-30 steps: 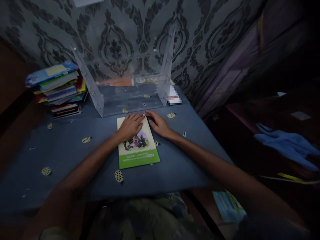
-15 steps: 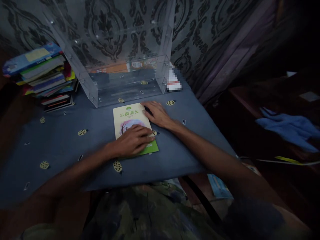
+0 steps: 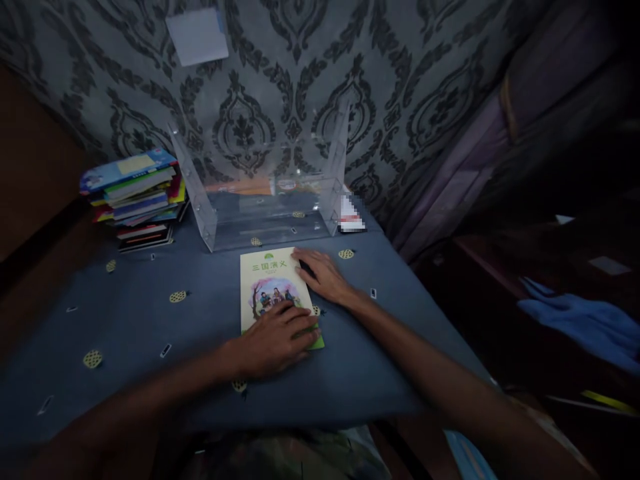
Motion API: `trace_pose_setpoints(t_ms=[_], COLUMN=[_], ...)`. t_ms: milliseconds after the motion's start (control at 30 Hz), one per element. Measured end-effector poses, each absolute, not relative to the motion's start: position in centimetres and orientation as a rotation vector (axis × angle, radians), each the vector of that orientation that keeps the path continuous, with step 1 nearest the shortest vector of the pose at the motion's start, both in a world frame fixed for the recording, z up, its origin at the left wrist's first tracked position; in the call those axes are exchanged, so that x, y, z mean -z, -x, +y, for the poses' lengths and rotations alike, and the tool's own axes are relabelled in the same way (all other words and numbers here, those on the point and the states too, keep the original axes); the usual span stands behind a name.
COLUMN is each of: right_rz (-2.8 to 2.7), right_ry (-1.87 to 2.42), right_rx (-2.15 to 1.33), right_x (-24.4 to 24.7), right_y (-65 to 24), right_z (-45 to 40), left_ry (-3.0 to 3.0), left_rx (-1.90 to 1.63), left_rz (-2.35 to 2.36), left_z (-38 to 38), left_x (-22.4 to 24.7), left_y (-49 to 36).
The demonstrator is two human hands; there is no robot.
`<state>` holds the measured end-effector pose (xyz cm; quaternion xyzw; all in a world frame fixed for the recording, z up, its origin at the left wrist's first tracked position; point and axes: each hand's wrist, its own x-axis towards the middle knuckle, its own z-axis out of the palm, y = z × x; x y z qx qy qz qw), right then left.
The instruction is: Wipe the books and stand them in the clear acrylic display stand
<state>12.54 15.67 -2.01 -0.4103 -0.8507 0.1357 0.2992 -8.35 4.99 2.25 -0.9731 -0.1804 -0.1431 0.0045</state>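
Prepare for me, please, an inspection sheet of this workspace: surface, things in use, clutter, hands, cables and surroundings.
Surface: blue tablecloth with pineapple prints.
Things in use: one closed book, lying flat, front cover up.
Clutter: uneven stack of books at the left; transparent stand behind the closed book.
Hands: left hand spread over the cover's lower part; right hand at its upper right corner, fingertips on the edge.
Cables: thin pale strip at the far right; cannot tell whether it is a cable.
Surroundings: patterned wall, purple curtain, blue cloth at the right, dim light.
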Motion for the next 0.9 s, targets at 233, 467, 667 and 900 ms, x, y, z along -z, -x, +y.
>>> trace_pose_setpoints(t_ms=[233, 467, 667, 900], right_rz=[-2.259, -2.277, -2.214, -2.156], right_ry=[1.093, 1.083, 0.993, 0.953], right_rx=[-0.358, -0.359, -0.385, -0.489], right_x=[2.1, 2.4, 1.7, 0.2], right_y=[-12.7, -12.9, -12.9, -13.6], right_z=[15.6, 15.8, 15.6, 11.8], left_ry=[3.023, 3.002, 3.028, 2.989], left_rx=[0.420, 0.470, 0.467, 0.527], left_rz=[-0.596, -0.621, -0.637, -0.609], left_z=[6.4, 6.7, 6.7, 6.6], left_x=[-2.3, -1.9, -1.8, -1.5], left_y=[7.9, 7.7, 7.7, 7.7])
